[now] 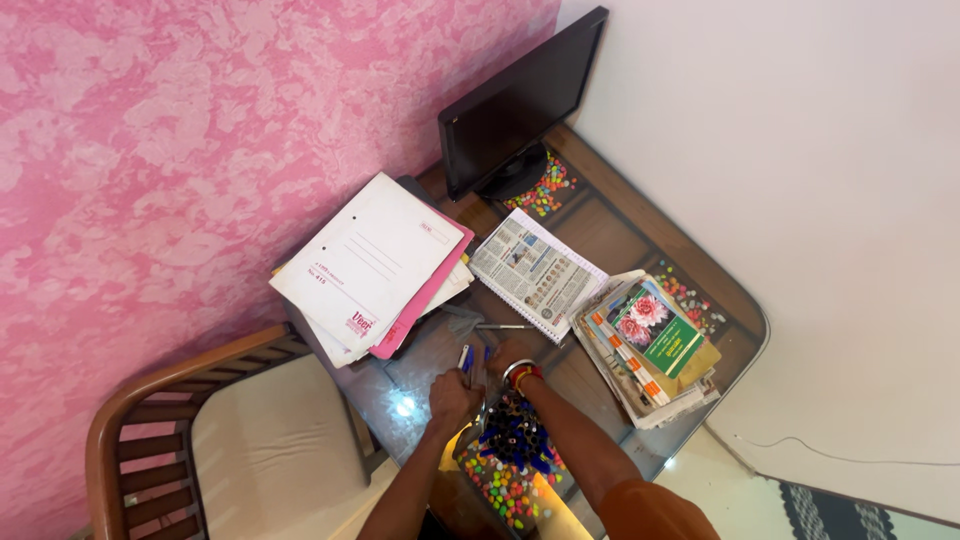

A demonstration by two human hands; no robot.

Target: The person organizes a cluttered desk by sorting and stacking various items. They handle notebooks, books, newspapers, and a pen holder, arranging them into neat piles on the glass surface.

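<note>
My left hand [452, 397] is closed around a few pens [468, 360] whose blue caps stick up above the fingers. My right hand [512, 352], with red and white bangles at the wrist, rests on the glass desk top [420, 370] just right of those pens, fingers curled; whether it grips anything is hidden. Below both hands stands a holder [512, 435] packed with several dark and blue pens. A loose pen [505, 326] lies on the glass just beyond the right hand.
A stack of white and pink folders [370, 265], a spiral pad with newspaper [535, 272] and a pile of books [650, 345] lie on the desk. A black monitor [520, 100] stands at the back. A wooden chair [230, 440] sits left. Coloured beads [500, 490] show under the glass.
</note>
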